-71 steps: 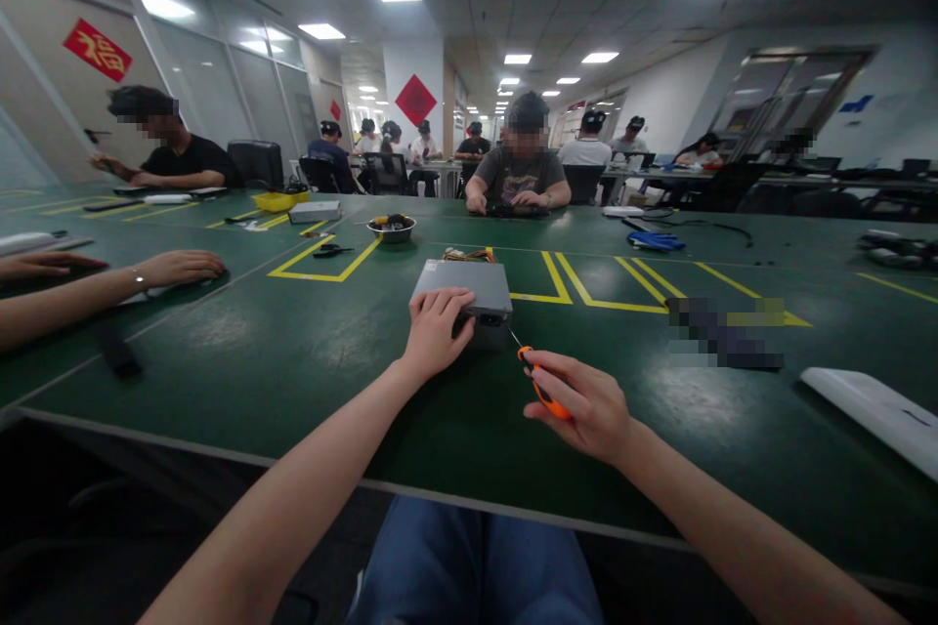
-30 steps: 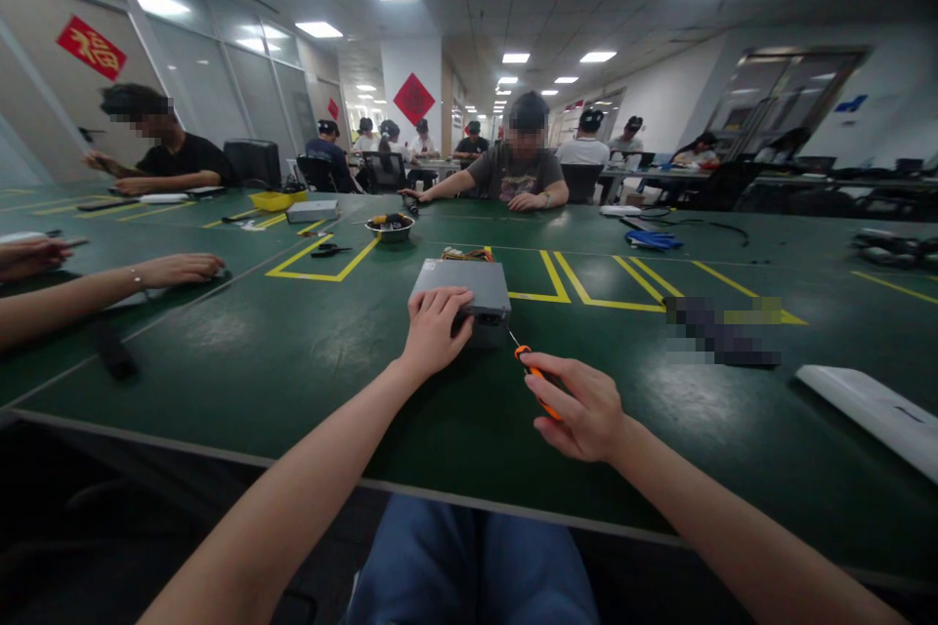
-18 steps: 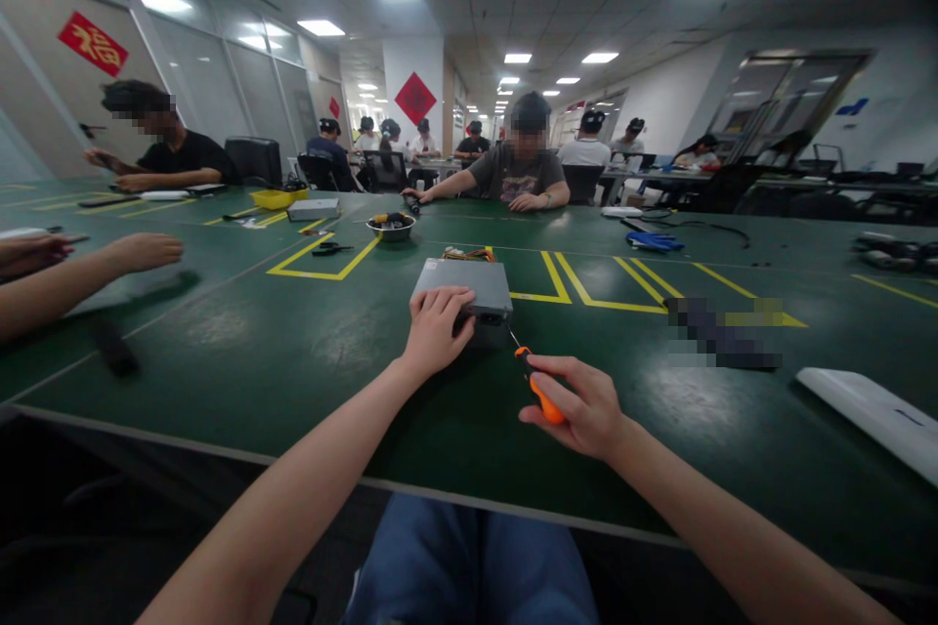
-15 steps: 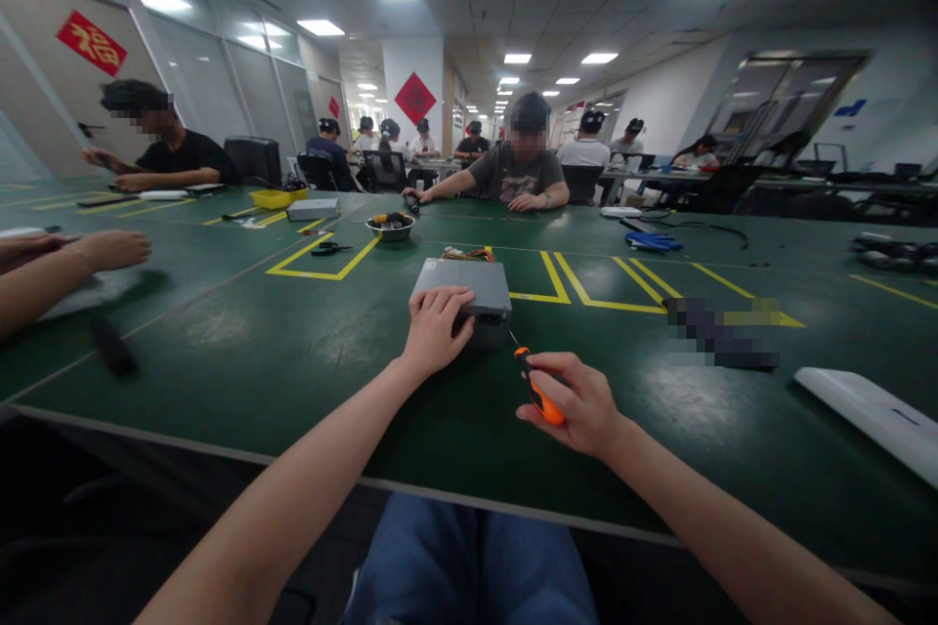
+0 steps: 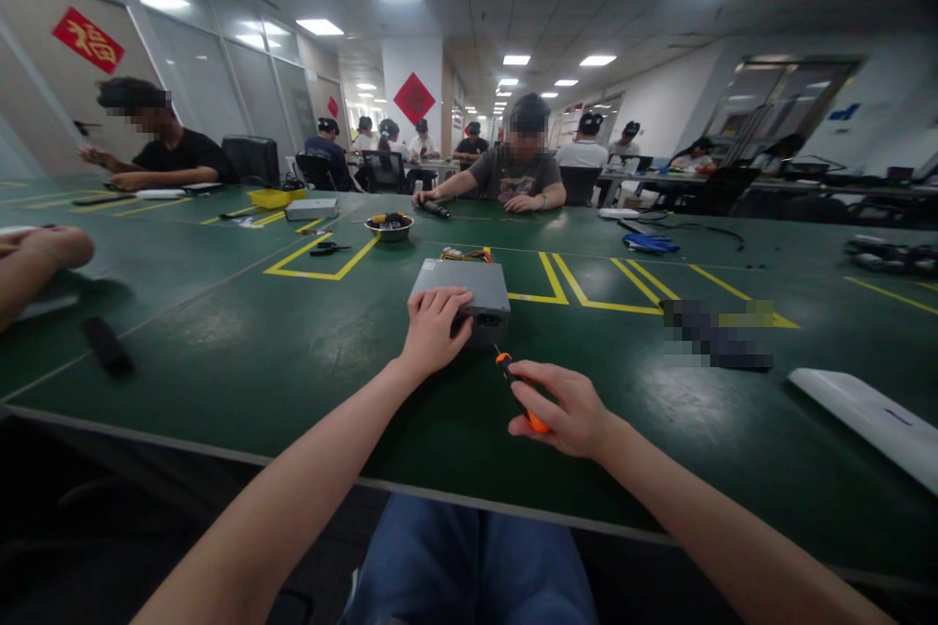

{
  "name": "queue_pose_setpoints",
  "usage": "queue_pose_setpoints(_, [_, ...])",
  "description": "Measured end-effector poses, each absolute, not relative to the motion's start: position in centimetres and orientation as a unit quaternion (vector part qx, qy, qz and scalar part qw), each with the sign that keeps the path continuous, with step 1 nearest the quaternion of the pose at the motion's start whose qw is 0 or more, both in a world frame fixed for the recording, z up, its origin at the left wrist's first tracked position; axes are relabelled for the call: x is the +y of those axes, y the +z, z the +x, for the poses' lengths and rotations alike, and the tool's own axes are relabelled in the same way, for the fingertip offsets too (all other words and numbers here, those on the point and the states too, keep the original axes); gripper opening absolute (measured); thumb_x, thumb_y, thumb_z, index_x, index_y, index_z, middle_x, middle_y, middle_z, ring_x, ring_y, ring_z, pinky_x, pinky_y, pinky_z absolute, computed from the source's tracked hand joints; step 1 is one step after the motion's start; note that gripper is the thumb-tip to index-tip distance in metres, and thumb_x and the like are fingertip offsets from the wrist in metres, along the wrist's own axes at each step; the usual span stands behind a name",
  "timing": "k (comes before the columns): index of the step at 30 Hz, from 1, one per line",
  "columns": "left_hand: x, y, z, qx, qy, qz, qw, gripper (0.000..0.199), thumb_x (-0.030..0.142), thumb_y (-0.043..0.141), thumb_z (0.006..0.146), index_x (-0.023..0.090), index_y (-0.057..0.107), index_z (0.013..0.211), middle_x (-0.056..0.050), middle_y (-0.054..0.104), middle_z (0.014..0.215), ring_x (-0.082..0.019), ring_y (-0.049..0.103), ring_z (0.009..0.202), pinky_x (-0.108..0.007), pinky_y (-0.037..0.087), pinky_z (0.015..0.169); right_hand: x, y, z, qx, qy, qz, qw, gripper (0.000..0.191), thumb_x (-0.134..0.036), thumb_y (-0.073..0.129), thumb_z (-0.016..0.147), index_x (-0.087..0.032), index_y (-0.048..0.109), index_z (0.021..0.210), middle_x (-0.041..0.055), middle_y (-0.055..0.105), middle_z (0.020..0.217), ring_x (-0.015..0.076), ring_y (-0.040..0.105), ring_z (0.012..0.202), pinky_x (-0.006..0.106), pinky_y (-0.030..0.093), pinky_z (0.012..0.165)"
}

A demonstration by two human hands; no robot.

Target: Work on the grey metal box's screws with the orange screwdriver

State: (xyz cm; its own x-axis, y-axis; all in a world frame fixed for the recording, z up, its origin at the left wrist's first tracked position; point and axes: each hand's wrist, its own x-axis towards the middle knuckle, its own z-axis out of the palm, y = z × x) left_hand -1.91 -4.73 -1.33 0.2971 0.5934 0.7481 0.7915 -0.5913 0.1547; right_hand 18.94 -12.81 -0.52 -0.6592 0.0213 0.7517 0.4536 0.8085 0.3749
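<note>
A grey metal box (image 5: pixel 469 281) with a socket on its near face and coloured wires (image 5: pixel 467 255) at its far side sits on the green table (image 5: pixel 293 361). My left hand (image 5: pixel 438 330) grips the near left part of the box, fingers on its top. My right hand (image 5: pixel 561 407) is closed round an orange and black screwdriver (image 5: pixel 522 393). The screwdriver's tip points up toward the near right corner of the box, a little short of it.
Beyond the box stand a metal bowl (image 5: pixel 390 228) of small parts, black pliers-like tool (image 5: pixel 329 249), pale box (image 5: pixel 312 209) and yellow tray (image 5: pixel 275 198). Blue gloves (image 5: pixel 649 242), a dark pouch (image 5: pixel 718 337) and white case (image 5: pixel 865 415) lie right. A person's arm (image 5: pixel 36 264) reaches in left.
My right hand and the screwdriver have moved slightly left and back from the box's corner. The neighbour's hands at left have drawn away. The person opposite has shifted a dark object right.
</note>
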Motion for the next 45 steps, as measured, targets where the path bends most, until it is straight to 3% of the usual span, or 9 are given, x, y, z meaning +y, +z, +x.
queue_pose_setpoints(28, [-4.7,-1.4,-1.9,-0.437,-0.403,-0.795,0.12,0.029,0.026,0.052,0.083,0.025,0.053,0.111,-0.002,0.058,0.119,-0.02,0.048,0.112,-0.04,0.026,0.095,-12.4,-0.8,17.9,-0.864,-0.288,-0.157,0.382,0.022,-0.036,0.048,0.088,-0.017,0.05,0.098,0.0124,0.06,0.095,0.0168,0.062,0.087,0.026,0.055,0.069])
queue_pose_setpoints(34, [-4.9,-1.2,-1.8,-0.439,-0.402,-0.795,0.113,0.029,0.026,0.051,0.083,0.025,0.054,0.112,-0.004,0.059,0.118,-0.021,0.048,0.112,-0.04,0.027,0.095,-12.8,-1.0,17.2,-0.882,-0.311,-0.123,0.332,0.027,-0.02,0.061,0.079,-0.023,0.054,0.105,0.0104,0.06,0.105,0.012,0.06,0.071,0.026,0.053,0.066])
queue_pose_setpoints(37, [-5.0,-1.1,-1.8,-0.441,-0.399,-0.796,0.114,0.03,0.026,0.051,0.083,0.026,0.054,0.112,-0.004,0.059,0.118,-0.021,0.048,0.112,-0.04,0.027,0.095,-13.1,-0.4,16.9,-0.898,-0.292,-0.103,0.312,0.021,-0.025,0.058,0.082,-0.02,0.056,0.102,0.0133,0.059,0.105,0.0153,0.062,0.08,0.028,0.053,0.072])
queue_pose_setpoints(40, [-5.0,-1.1,-1.8,-0.444,-0.394,-0.797,0.116,0.031,0.026,0.052,0.082,0.026,0.053,0.113,-0.004,0.058,0.119,-0.022,0.048,0.112,-0.04,0.028,0.095,-13.1,0.4,16.9,-0.917,-0.264,-0.082,0.288,0.027,-0.031,0.047,0.086,-0.014,0.055,0.106,0.0174,0.059,0.103,0.0203,0.062,0.09,0.031,0.054,0.074])
queue_pose_setpoints(45, [-4.9,-1.2,-1.8,-0.441,-0.394,-0.797,0.119,0.03,0.026,0.051,0.083,0.025,0.053,0.113,-0.003,0.058,0.119,-0.021,0.048,0.112,-0.039,0.027,0.095,-12.8,0.6,17.1,-0.913,-0.252,-0.068,0.313,0.026,-0.027,0.049,0.086,-0.012,0.051,0.107,0.0181,0.06,0.104,0.0173,0.063,0.083,0.028,0.053,0.068])
